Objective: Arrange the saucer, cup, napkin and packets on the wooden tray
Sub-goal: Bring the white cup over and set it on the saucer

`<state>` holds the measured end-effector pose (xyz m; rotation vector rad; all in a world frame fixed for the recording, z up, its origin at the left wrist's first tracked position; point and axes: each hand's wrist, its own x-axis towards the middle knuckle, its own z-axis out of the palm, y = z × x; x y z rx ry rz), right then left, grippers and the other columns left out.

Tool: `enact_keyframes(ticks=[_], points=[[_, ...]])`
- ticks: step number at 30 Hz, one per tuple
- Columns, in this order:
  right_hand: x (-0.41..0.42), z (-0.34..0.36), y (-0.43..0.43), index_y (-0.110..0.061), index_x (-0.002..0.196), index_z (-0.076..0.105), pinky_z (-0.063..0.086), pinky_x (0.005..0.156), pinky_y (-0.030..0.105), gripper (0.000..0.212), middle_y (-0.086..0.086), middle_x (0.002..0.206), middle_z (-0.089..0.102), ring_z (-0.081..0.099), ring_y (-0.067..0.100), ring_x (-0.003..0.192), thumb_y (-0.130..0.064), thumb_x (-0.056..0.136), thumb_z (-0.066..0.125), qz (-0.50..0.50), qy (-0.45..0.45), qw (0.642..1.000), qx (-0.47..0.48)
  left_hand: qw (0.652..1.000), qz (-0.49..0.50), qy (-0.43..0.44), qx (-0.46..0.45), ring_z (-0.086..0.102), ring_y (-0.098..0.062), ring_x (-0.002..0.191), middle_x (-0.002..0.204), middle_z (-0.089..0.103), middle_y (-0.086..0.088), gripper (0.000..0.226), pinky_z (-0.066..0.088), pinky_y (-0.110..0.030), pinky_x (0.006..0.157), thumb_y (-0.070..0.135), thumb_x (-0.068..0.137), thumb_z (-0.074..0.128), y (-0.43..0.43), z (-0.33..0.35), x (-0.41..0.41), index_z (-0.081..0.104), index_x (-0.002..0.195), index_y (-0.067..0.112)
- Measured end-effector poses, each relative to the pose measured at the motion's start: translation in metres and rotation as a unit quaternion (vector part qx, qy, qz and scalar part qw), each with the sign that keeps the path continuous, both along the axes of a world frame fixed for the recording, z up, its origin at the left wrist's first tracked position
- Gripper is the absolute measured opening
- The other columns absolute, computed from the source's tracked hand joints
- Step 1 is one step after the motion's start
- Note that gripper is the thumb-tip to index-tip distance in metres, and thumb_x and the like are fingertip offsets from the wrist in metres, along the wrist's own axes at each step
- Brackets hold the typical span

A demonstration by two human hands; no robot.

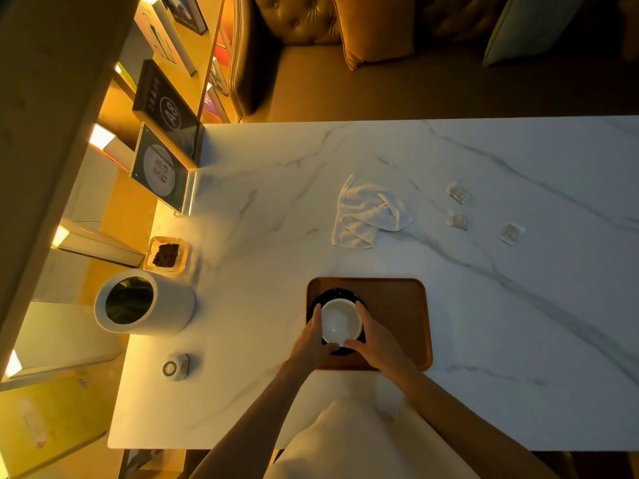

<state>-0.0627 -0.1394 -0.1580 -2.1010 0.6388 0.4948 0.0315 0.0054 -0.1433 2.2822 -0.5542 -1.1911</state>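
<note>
Both hands, left hand [313, 335] and right hand [375, 338], are clasping the white cup [340, 321] on the black saucer [337, 295] on the wooden tray [397, 316], while the napkin [366, 214] and packets [458, 219] are lying well apart on the marble table [518, 305].

The print on the three packets [457, 192] is too small to read. The cup [340, 320] and both hands cover most of the dark saucer [337, 294]. The desk [518, 305] runs off the right edge.

A white cup [340, 321] sits on a black saucer [337, 294] on a brown wooden tray [397, 316] at lower centre. The table [484, 305] is white marble with grey veins. Mid-frame lies a white napkin [366, 214]; right of it, pale packets [457, 192].
</note>
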Motion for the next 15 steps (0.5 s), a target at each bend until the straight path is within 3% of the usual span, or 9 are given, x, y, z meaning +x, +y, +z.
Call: enact_keyframes(ticks=[5,15], points=[[0.0013,0.0012,-0.0021,-0.025,0.152,0.009,0.038,0.11,0.033,0.101,-0.001,0.153,0.035,0.039,0.019,0.137,-0.034,0.078,0.076,0.008,-0.005,1.0,0.009,0.999,-0.024,-0.025,-0.02,0.042,-0.023,0.134,0.144,0.041,-0.006,0.093,0.044,-0.043,0.109,0.029,0.078,0.079,-0.0017,0.0032,0.0063,0.019,0.147,0.016],[-0.001,0.0008,0.0003,-0.025,0.152,0.01,0.041,0.108,0.031,0.1,0.001,0.15,0.04,0.045,0.018,0.133,-0.033,0.078,0.076,-0.004,-0.01,1.0,0.012,0.999,-0.029,-0.023,-0.016,0.038,-0.026,0.137,0.148,0.037,-0.01,0.092,0.04,-0.044,0.112,0.022,0.082,0.076,-0.0028,0.0033,0.0061,0.014,0.149,0.014]])
